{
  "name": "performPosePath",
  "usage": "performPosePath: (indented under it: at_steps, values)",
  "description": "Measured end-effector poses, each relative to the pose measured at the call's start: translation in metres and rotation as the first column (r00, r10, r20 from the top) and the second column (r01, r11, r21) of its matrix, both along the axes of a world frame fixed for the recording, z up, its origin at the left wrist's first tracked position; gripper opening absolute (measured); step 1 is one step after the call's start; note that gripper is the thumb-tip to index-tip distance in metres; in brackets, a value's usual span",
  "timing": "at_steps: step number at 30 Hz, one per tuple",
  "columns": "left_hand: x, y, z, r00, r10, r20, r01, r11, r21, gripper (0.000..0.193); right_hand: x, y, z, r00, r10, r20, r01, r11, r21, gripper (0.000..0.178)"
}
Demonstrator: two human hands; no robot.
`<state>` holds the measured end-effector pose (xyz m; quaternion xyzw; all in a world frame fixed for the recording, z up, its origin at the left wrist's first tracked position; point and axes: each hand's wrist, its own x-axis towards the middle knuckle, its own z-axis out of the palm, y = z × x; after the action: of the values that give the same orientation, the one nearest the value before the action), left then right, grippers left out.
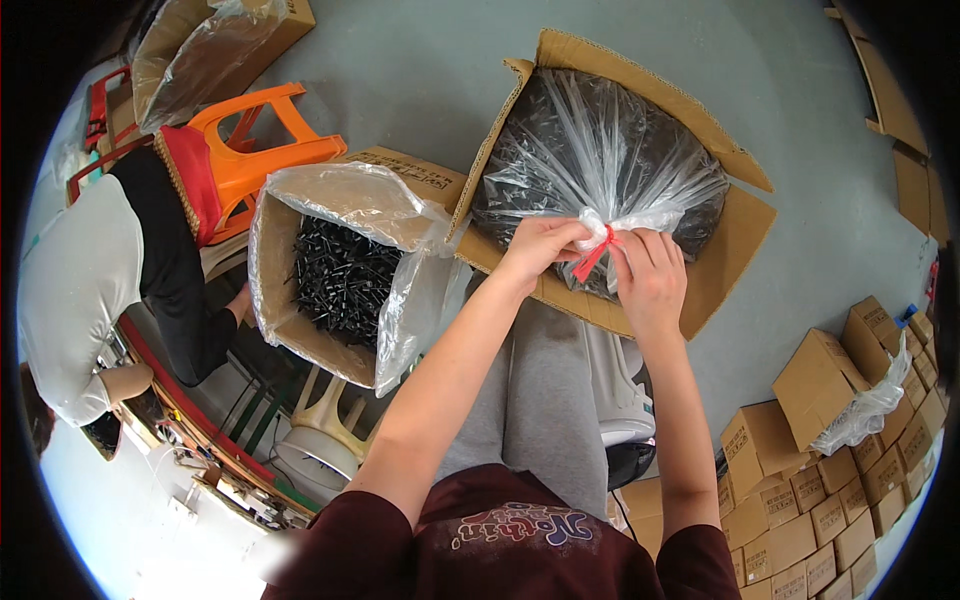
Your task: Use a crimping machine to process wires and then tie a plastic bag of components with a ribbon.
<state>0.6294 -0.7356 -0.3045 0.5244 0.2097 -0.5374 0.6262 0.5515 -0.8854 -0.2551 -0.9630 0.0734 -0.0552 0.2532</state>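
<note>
A large clear plastic bag with dark contents fills an open cardboard box in front of me. Its neck is gathered into a bunch, and a red tie goes around it with its ends hanging toward me. My left hand pinches the gathered plastic on the left side of the tie. On the other side, my right hand has its fingers curled over the bag's neck, the thumb close to the tie. Which fingers hold the tie itself is partly hidden.
To the left stands a plastic-lined carton of small black parts. Beyond it are an orange stool and another person bending by a workbench. Cartons are stacked at the lower right; a white stool stands lower left.
</note>
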Motion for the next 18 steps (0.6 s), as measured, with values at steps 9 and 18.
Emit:
performPosePath:
  at_steps: [9,18]
  values:
    - [-0.017,0.005,-0.014,0.976,0.136,-0.172,-0.149,0.987,-0.062,0.019,-0.005,0.005,0.0,0.945,-0.172,-0.278,0.283,0.857,0.432,0.008]
    - [-0.009,0.005,-0.004,0.998,0.027,-0.053,-0.032,0.994,-0.102,0.021,-0.012,0.012,0.01,0.894,-0.303,-0.33,0.429,0.788,0.442,0.013]
